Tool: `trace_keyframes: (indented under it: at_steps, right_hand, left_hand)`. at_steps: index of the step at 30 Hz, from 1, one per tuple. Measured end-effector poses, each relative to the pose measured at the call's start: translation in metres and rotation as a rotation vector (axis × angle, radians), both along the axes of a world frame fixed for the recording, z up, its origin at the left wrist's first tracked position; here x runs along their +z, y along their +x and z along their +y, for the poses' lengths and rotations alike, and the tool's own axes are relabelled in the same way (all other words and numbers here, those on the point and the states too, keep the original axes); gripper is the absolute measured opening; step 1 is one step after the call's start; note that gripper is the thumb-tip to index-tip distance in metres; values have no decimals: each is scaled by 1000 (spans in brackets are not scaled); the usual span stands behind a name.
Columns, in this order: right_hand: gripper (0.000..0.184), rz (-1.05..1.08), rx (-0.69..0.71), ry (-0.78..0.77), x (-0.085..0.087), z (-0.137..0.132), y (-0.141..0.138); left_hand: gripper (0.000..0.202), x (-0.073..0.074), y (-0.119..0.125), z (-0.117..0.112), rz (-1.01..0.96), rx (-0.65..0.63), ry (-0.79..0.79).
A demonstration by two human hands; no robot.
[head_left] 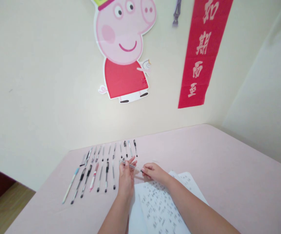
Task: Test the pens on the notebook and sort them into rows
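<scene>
A slim clear pen (132, 166) with a dark end is held between both hands above the table. My left hand (127, 174) pinches its left part between thumb and fingers, the other fingers spread outward. At the pen's dark right end, the fingers of my right hand (153, 172) are closed. Handwritten sheets of paper (163, 209) lie under my right forearm. Just left of my left hand is the front row of pens, the nearest a clear pen (113, 177) with a black end. Part of another black-capped pen behind my left fingers is hidden.
Several pens lie in two rows on the pink table (228, 172), among them a blue-capped pen (70, 186) and a pink pen (94, 176). Behind the table stands a wall with a cartoon pig cutout (126, 78) and a red banner (201, 55).
</scene>
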State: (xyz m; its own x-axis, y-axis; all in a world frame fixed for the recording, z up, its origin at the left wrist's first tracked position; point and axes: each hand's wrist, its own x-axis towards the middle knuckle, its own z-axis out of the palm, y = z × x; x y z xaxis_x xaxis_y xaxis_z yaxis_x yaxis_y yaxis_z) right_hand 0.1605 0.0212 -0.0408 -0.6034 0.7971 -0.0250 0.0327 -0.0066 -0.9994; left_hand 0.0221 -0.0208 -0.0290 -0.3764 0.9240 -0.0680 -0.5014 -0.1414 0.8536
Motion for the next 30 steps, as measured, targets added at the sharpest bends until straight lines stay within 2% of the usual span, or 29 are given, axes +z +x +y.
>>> trace_keyframes:
  at_steps: [6, 18, 23, 26, 30]
  right_hand:
    - [50, 38, -150, -90, -3, 3, 1]
    - [45, 113, -160, -65, -1, 3, 4]
    - [41, 161, -180, -42, -3, 4, 3]
    - [44, 161, -183, -56, -4, 4, 2]
    - [53, 67, -158, 9, -6, 5, -1]
  left_hand:
    - [32, -1, 6, -4, 99, -98, -7]
    - [30, -2, 7, -2, 48, -57, -82]
    - [28, -5, 7, 0, 62, -38, -63]
    - [29, -7, 7, 1, 50, -45, -47]
    - [29, -8, 8, 1, 60, -49, -48]
